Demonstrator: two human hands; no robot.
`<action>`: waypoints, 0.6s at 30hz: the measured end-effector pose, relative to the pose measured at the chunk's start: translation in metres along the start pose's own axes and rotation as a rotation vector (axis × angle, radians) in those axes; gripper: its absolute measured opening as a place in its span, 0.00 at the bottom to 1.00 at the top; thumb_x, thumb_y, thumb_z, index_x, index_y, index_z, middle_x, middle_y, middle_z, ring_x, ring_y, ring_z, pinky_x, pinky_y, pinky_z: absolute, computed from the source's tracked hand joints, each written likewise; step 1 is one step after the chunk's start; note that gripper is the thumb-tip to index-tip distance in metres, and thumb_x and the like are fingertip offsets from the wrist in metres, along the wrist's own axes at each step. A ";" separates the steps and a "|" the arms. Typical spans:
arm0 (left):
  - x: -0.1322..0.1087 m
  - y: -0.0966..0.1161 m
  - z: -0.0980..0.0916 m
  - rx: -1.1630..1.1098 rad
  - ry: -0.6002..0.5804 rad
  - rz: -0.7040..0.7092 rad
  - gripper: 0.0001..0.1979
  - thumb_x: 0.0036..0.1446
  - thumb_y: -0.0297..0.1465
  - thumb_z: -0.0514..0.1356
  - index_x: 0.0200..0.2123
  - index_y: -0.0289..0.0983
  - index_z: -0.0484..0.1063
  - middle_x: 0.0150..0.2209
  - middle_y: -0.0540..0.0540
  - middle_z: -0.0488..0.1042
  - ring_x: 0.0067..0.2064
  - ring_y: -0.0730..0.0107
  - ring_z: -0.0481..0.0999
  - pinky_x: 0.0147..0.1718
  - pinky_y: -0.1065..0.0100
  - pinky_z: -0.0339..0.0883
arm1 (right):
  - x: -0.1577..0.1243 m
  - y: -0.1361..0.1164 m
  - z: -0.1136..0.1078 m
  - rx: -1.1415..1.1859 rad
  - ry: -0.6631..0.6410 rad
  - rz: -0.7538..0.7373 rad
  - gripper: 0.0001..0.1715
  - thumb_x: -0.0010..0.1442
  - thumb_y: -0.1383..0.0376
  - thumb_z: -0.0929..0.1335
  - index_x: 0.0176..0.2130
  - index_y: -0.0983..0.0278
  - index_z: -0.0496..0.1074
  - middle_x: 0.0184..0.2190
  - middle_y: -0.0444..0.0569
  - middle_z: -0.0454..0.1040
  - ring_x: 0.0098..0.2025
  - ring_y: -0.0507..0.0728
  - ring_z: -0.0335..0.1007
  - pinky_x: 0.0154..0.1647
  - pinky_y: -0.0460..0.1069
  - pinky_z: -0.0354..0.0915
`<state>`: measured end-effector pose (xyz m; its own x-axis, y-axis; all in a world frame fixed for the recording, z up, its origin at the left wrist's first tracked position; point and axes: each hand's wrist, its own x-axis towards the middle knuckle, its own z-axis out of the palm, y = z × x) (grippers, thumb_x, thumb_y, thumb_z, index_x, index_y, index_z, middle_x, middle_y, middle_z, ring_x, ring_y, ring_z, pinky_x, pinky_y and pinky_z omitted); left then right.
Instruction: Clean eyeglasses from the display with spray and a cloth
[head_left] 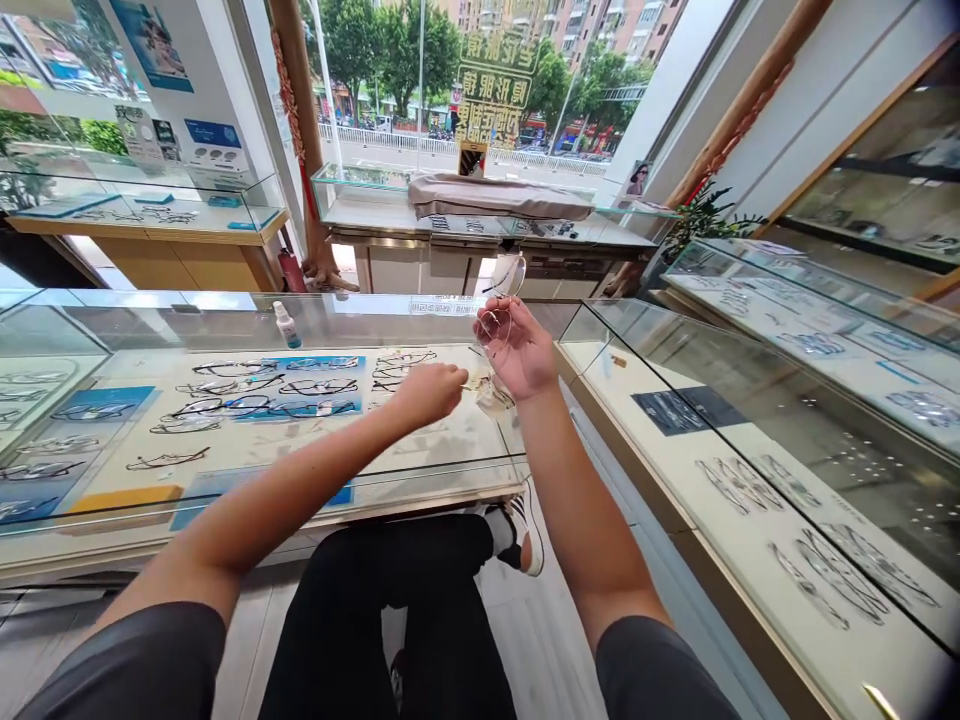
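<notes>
My right hand [525,355] is raised above the front glass counter, its palm turned toward me. Between its fingertips it pinches a pair of thin-rimmed eyeglasses [513,276], with one round lens standing above the fingers. Lower and to the left, my left hand [431,394] is closed, knuckles up. A small pale, yellowish tip shows at its fingers, too small to name. The two hands are apart. Beneath them, several eyeglass frames [319,387] lie in rows inside the display case.
A small white spray bottle [286,326] stands on the glass counter [360,312]. Another glass case [630,470] with eyeglasses runs along my right. Across the way are a window and a showcase with a folded cloth [499,197] on top. My legs are below the counter edge.
</notes>
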<state>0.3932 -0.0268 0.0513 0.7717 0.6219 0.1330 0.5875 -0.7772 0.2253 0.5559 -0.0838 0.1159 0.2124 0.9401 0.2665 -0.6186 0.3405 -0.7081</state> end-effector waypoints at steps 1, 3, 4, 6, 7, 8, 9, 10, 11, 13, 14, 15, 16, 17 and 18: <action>0.014 0.016 0.009 -0.012 -0.007 -0.013 0.14 0.72 0.34 0.56 0.53 0.38 0.79 0.49 0.34 0.83 0.50 0.44 0.83 0.49 0.51 0.70 | -0.003 -0.004 -0.002 0.009 0.012 -0.009 0.08 0.72 0.66 0.71 0.37 0.57 0.78 0.40 0.43 0.82 0.45 0.52 0.80 0.54 0.50 0.78; 0.041 0.037 0.025 -0.035 0.000 -0.065 0.18 0.73 0.37 0.58 0.59 0.36 0.77 0.52 0.31 0.82 0.51 0.42 0.84 0.46 0.52 0.71 | -0.008 -0.012 -0.005 0.013 0.028 -0.031 0.08 0.72 0.67 0.71 0.37 0.58 0.78 0.39 0.42 0.82 0.45 0.52 0.80 0.53 0.49 0.78; 0.053 0.043 0.032 -0.047 0.003 -0.091 0.19 0.71 0.36 0.60 0.59 0.34 0.77 0.54 0.28 0.81 0.51 0.41 0.84 0.45 0.52 0.72 | -0.010 -0.016 -0.007 0.006 0.034 -0.040 0.08 0.71 0.67 0.71 0.37 0.57 0.78 0.39 0.42 0.82 0.45 0.52 0.80 0.53 0.49 0.78; 0.073 0.047 0.041 -0.087 0.000 -0.100 0.15 0.68 0.35 0.63 0.53 0.35 0.81 0.52 0.30 0.81 0.51 0.42 0.83 0.46 0.52 0.72 | -0.013 -0.023 -0.010 -0.016 0.046 -0.051 0.08 0.71 0.66 0.72 0.36 0.57 0.78 0.39 0.42 0.82 0.45 0.52 0.81 0.54 0.50 0.77; 0.079 0.047 0.044 -0.114 0.008 -0.087 0.11 0.66 0.33 0.65 0.48 0.37 0.83 0.51 0.32 0.81 0.52 0.43 0.83 0.47 0.52 0.73 | -0.015 -0.026 -0.012 -0.025 0.053 -0.056 0.07 0.70 0.65 0.73 0.36 0.57 0.78 0.39 0.42 0.83 0.44 0.52 0.81 0.55 0.51 0.77; 0.083 0.045 0.046 -0.146 0.030 -0.070 0.08 0.64 0.31 0.65 0.44 0.38 0.83 0.50 0.33 0.80 0.54 0.43 0.82 0.50 0.52 0.72 | -0.016 -0.028 -0.014 -0.032 0.060 -0.060 0.07 0.70 0.65 0.73 0.36 0.57 0.78 0.39 0.42 0.83 0.44 0.52 0.81 0.56 0.51 0.77; 0.084 0.042 0.047 -0.183 0.064 -0.054 0.05 0.63 0.30 0.66 0.40 0.38 0.83 0.51 0.32 0.80 0.57 0.43 0.80 0.53 0.51 0.72 | -0.017 -0.031 -0.016 -0.039 0.063 -0.065 0.07 0.70 0.65 0.74 0.36 0.57 0.78 0.39 0.41 0.83 0.44 0.53 0.81 0.57 0.52 0.77; 0.083 0.038 0.046 -0.227 0.105 -0.040 0.05 0.63 0.31 0.66 0.37 0.38 0.82 0.51 0.32 0.80 0.59 0.42 0.78 0.55 0.50 0.71 | -0.017 -0.033 -0.017 -0.044 0.065 -0.069 0.06 0.69 0.64 0.74 0.36 0.57 0.78 0.39 0.41 0.83 0.45 0.53 0.81 0.58 0.53 0.77; 0.080 0.032 0.044 -0.279 0.147 -0.032 0.08 0.64 0.34 0.65 0.35 0.37 0.81 0.51 0.32 0.79 0.59 0.42 0.77 0.56 0.49 0.71 | -0.016 -0.035 -0.018 -0.047 0.064 -0.071 0.06 0.69 0.64 0.74 0.37 0.56 0.78 0.39 0.41 0.83 0.45 0.53 0.81 0.58 0.54 0.77; 0.072 0.017 0.036 -0.405 0.224 -0.039 0.16 0.69 0.41 0.61 0.31 0.38 0.78 0.46 0.33 0.80 0.54 0.45 0.79 0.54 0.49 0.72 | -0.013 -0.038 -0.018 -0.042 0.050 -0.069 0.06 0.69 0.64 0.75 0.37 0.56 0.78 0.39 0.41 0.84 0.45 0.54 0.82 0.60 0.55 0.76; 0.066 0.008 0.030 -0.476 0.257 -0.049 0.19 0.70 0.43 0.58 0.30 0.38 0.76 0.42 0.36 0.80 0.49 0.48 0.79 0.51 0.50 0.73 | -0.010 -0.039 -0.018 -0.032 0.038 -0.064 0.06 0.69 0.64 0.74 0.37 0.56 0.78 0.39 0.41 0.84 0.45 0.54 0.82 0.60 0.55 0.76; 0.060 -0.002 0.023 -0.552 0.291 -0.064 0.21 0.71 0.46 0.55 0.31 0.39 0.76 0.39 0.39 0.80 0.46 0.51 0.80 0.49 0.51 0.74 | -0.006 -0.039 -0.016 -0.019 0.021 -0.054 0.06 0.69 0.64 0.74 0.37 0.56 0.78 0.39 0.41 0.84 0.45 0.54 0.82 0.60 0.55 0.77; 0.054 -0.012 0.014 -0.630 0.331 -0.082 0.24 0.73 0.49 0.51 0.34 0.39 0.75 0.37 0.40 0.79 0.44 0.53 0.80 0.47 0.52 0.75 | -0.001 -0.039 -0.015 -0.003 0.003 -0.044 0.06 0.70 0.65 0.74 0.37 0.57 0.78 0.39 0.41 0.84 0.45 0.54 0.82 0.59 0.54 0.77; 0.047 -0.023 0.004 -0.707 0.360 -0.097 0.25 0.73 0.50 0.49 0.36 0.39 0.75 0.36 0.41 0.79 0.41 0.55 0.80 0.45 0.53 0.76 | 0.005 -0.038 -0.012 0.016 -0.014 -0.031 0.06 0.70 0.66 0.74 0.37 0.57 0.78 0.39 0.41 0.84 0.45 0.53 0.82 0.58 0.53 0.77; 0.041 -0.033 -0.006 -0.779 0.386 -0.108 0.26 0.72 0.52 0.47 0.39 0.39 0.74 0.37 0.40 0.80 0.40 0.56 0.81 0.43 0.53 0.77 | 0.011 -0.037 -0.010 0.036 -0.030 -0.015 0.06 0.70 0.66 0.73 0.38 0.58 0.78 0.39 0.41 0.84 0.44 0.53 0.82 0.56 0.52 0.78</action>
<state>0.4038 0.0248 0.0554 0.5027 0.7865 0.3586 0.2103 -0.5137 0.8318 0.5883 -0.0854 0.1387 0.1994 0.9338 0.2971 -0.6424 0.3535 -0.6800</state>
